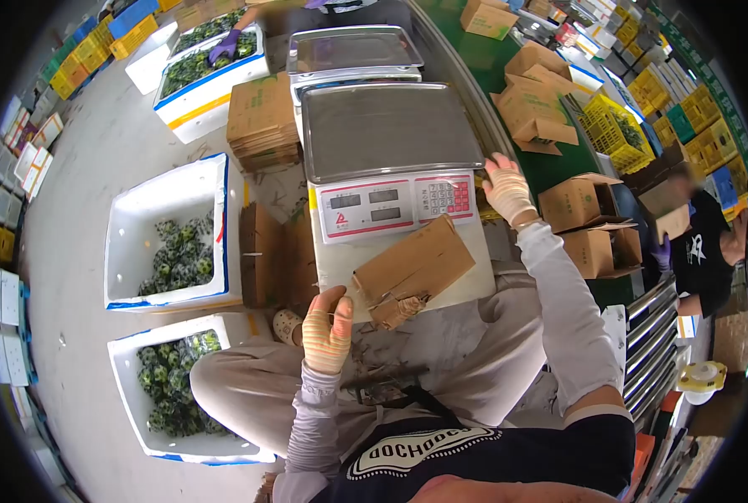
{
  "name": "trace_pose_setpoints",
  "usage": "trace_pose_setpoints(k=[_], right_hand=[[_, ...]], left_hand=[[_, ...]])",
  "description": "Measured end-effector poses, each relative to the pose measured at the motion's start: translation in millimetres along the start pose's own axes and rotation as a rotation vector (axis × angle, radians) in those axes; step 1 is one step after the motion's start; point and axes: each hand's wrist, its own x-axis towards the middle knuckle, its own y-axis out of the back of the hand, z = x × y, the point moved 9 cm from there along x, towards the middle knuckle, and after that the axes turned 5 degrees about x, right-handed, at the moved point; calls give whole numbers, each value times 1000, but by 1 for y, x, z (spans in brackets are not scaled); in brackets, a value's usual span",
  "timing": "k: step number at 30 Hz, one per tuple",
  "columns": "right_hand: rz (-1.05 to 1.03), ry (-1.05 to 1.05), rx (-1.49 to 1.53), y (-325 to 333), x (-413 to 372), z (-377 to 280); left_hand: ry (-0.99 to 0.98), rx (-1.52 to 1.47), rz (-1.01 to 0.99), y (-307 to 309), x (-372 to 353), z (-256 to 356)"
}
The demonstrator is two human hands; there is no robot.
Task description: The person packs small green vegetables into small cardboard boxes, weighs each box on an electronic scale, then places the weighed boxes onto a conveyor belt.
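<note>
A weighing scale (391, 130) with a metal pan and a red-and-white keypad panel (395, 208) stands in front of me. My right hand (508, 189), in a striped fingerless glove, reaches to the scale's right edge with its fingers extended. Closer to me, my left hand (327, 331) wears a matching glove and is raised beside the white base under the scale. Its fingers are loosely bent and apart, with nothing in them. Nearest to it is a flat piece of brown cardboard (416, 264), torn at its lower end, lying below the keypad.
White foam boxes (122, 226) of dark green wrapped produce (177, 256) stand at left. Folded cartons (262, 121) are stacked beyond them. Opened cartons (588, 205) line the green conveyor (496, 63) at right. A co-worker's purple-gloved hand (225, 48) is in a far box; another person (705, 243) stands right.
</note>
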Motion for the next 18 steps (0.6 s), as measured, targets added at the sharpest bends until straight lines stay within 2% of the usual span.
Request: trace_pose_setpoints(k=[1, 3, 5, 7, 11, 14, 15, 16, 17, 18], right_hand=[[82, -30, 62, 20, -5, -5], [315, -3, 248, 88, -16, -42], [413, -10, 479, 136, -35, -82], [310, 128, 697, 148, -57, -134], [-4, 311, 973, 126, -96, -225], [-86, 238, 901, 104, -103, -251], [-78, 243, 901, 104, -104, -255], [-49, 222, 878, 106, -102, -256], [-20, 197, 855, 106, -101, -255], [-16, 191, 851, 105, -102, -255]], left_hand=[[124, -126, -58, -5, -2, -7], [151, -170, -131, -13, -2, -4], [215, -200, -135, -17, 2, -4], [267, -229, -147, -24, 2, -5], [166, -186, -67, -24, 7, 8], [136, -189, -46, -22, 4, 16], [147, -218, -58, -26, 5, 21], [241, -299, -54, -28, 1, 24], [235, -300, -58, -33, 3, 26], [78, -144, -37, -33, 6, 42]])
